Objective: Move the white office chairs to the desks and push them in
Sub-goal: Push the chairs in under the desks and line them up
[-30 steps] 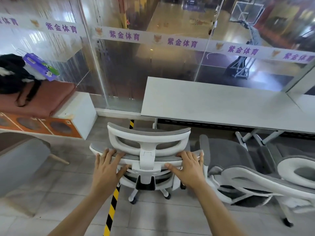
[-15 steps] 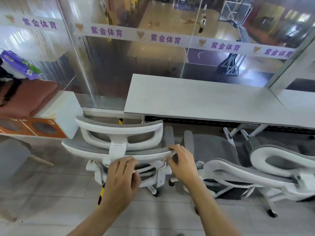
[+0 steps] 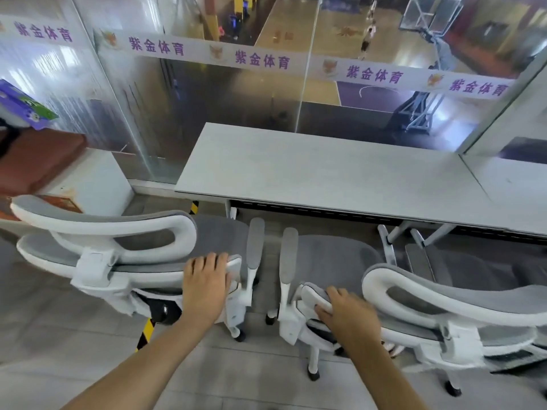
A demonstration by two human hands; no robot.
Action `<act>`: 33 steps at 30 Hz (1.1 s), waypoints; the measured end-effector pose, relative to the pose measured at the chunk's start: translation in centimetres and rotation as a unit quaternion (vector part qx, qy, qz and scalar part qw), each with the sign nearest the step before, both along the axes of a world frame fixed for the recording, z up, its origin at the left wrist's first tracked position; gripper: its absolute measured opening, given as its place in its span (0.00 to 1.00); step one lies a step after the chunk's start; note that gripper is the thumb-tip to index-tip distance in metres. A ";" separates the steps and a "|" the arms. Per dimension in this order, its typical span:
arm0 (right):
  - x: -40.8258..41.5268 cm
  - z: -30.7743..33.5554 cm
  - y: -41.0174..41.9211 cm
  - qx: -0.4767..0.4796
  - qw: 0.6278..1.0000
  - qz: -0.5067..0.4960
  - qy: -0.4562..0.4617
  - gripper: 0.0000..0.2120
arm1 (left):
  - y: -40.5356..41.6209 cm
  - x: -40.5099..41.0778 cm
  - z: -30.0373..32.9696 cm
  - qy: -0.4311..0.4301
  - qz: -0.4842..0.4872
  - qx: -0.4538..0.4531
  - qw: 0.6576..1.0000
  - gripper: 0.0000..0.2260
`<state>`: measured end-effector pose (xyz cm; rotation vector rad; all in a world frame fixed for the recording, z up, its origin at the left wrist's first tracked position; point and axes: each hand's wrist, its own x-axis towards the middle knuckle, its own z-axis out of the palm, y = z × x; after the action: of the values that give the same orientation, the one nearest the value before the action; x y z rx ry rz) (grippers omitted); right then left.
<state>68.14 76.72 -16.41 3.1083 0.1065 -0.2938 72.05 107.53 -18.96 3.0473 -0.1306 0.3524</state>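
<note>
Two white office chairs with grey mesh stand side by side in front of a long grey desk. The left chair sits at the desk's left corner, its seat just short of the edge. My left hand rests flat on the right end of its backrest. The right chair stands further right, its seat partly under the desk. My right hand grips the left end of that chair's backrest. Both headrests face me.
A glass wall with a purple-lettered band runs behind the desk. A white cabinet with a brown cushion stands at the left. A yellow-black floor stripe passes under the left chair. Desk legs stand under the top.
My left hand went from the left side to the right end of the left chair's backrest. My right hand let go of that chair and took hold of the right chair's backrest.
</note>
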 end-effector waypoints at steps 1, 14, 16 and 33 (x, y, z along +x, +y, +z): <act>0.6 0.1 -0.1 0.006 1.000 0.006 -0.008 0.16 | 0.0 0.0 -0.1 -0.007 0.007 0.000 1.000 0.16; 4.5 -0.6 -0.6 0.005 0.999 -0.007 -0.035 0.16 | 2.4 -0.6 -0.8 -0.060 -0.001 0.022 0.998 0.16; 3.4 -0.7 -1.0 -0.001 0.999 0.000 -0.046 0.15 | 2.0 -0.7 -0.9 -0.059 0.003 0.021 0.998 0.15; 0.7 -2.8 -1.9 -0.017 0.983 0.052 -0.174 0.13 | -0.2 -0.8 -0.5 -0.052 0.011 -0.004 0.999 0.18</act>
<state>68.83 74.82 -19.20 3.0491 0.2530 0.2483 71.26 107.36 -19.43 3.0251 -0.1023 0.5132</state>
